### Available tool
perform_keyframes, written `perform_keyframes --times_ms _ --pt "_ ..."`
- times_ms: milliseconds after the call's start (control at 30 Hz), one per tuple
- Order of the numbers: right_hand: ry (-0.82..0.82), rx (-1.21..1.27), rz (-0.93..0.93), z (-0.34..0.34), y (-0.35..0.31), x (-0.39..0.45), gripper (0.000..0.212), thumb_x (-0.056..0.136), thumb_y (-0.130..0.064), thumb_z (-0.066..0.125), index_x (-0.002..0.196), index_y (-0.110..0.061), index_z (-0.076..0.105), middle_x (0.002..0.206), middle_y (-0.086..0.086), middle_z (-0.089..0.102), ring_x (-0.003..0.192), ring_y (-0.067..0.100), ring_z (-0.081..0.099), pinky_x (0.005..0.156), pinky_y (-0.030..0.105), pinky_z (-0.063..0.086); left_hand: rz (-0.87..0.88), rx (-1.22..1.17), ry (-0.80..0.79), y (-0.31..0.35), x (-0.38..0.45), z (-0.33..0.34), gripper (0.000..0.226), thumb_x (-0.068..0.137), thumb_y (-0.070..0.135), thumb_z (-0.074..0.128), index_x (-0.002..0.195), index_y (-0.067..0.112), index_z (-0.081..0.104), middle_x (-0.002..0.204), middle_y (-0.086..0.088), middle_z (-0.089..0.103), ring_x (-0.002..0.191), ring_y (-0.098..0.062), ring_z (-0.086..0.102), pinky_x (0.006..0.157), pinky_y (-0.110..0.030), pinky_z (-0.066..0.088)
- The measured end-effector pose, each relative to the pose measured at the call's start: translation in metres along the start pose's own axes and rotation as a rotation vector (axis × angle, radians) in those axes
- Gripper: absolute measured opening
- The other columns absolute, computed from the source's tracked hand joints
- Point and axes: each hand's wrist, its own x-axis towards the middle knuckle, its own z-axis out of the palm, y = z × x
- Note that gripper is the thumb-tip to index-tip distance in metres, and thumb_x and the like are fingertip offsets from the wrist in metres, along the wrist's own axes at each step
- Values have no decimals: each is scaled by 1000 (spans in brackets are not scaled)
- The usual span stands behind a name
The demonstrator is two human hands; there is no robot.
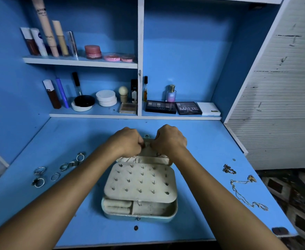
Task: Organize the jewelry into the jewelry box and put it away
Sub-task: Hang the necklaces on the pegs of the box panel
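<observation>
Head view: both my hands, left hand (128, 141) and right hand (171, 139), pinch something small at the far lid pocket of the jewelry box (140, 192), rings (58, 170) next.

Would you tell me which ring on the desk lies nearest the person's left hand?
The topmost ring, standing at the group's upper right; the other rings lie farther from the left hand.
</observation>
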Motion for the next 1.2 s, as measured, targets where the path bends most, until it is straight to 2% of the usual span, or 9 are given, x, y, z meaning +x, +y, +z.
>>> perform_keyframes --times_ms 133,233,433,533,667,800,900,1100,1200 --pt "-42 -31 -6 -7 3 -1 21 80 -27 72 99 -20 67 92 0 65 79 21 61 55 22 35 17 -65 -35 5 -3 -3 41 89 5 48 112 27 75 82 10 57 72 -9 54 58 -18 38" --pt "-67 6 -18 -14 7 0 25 79 -40 76 94 -22 69 92 -1 66 82 21 63 62 23 41 34 -182 -17 6 -5 -4 23 93 13 54 100 26 72 69 11 64 67 -8 62 59 -21 48" --pt "-106 216 -102 -29 10 -6 3 86 -23 64 89 -24 64 84 -2 64 79 21 65 66 29 54 73 -590 -97 4 -6 -5 10 95 7 57 94 17 55 92 -1 77 81 -10 73 70 -27 49" --pt "-151 326 -109 -32 7 -5 16 90 -10 52 96 -20 63 85 6 74 66 23 69 64 29 60 46 -524 -60 -2 -5 -4 10 93 7 61 91 16 56 89 0 77 83 -10 74 74 -30 51" --pt "-197 395 -155 -28 5 -3 20 91 -7 55 86 -24 64 79 8 76 78 27 75 78 46 62 32 -467 9 -9 -4 0 13 88 8 67 85 17 60 79 1 76 75 -11 73 67 -24 51" --pt "-243 390 -177 -28 6 -3 21 89 -4 62 83 -24 68 79 5 77 78 22 76 81 43 62 27 -433 76 -12 -2 2 13 85 10 71 82 21 64 67 5 73 65 -7 69 68 -24 53" --pt "-258 397 -173 -30 8 -6 22 91 -3 60 85 -23 69 81 4 77 78 19 76 81 39 62 50 -384 123 -11 0 5 13 83 13 74 83 24 67 67 9 70 57 1 60 58 -11 44" --pt "-200 298 -119 -38 22 -10 22 90 -8 57 84 -25 69 75 5 74 58 17 65 49 25 52 169 -273 133 -5 6 16 8 80 22 80 85 27 77 76 12 70 67 6 61 61 -8 42" --pt "-206 267 -71 -42 31 -13 18 89 -14 60 80 -27 69 79 8 74 61 19 67 52 28 52 239 -237 141 3 12 23 10 80 26 80 90 27 79 80 12 69 74 1 62 69 -17 45"
